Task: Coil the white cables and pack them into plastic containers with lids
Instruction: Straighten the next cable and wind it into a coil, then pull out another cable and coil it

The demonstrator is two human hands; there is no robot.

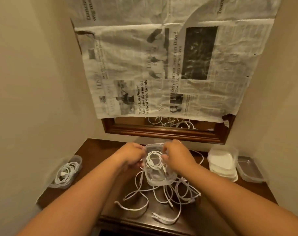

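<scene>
A clear plastic container (159,180) is lifted above the middle of the dark wooden table (97,150), tilted toward me. A coiled white cable (155,160) lies inside it. My left hand (130,155) grips the container's left rim. On the right rim my right hand (176,155) holds on, its fingers curled over the edge at the coil. Under the container, a loose tangle of white cables (163,200) spreads to the table's front edge. At the table's left edge lies another clear container (66,172) with a coiled cable in it.
A stack of white lids (222,163) stands at the back right, with an empty clear container (250,169) beside it. A wood-framed mirror (161,132) covered with newspaper (161,65) hangs behind the table. Walls close in on both sides.
</scene>
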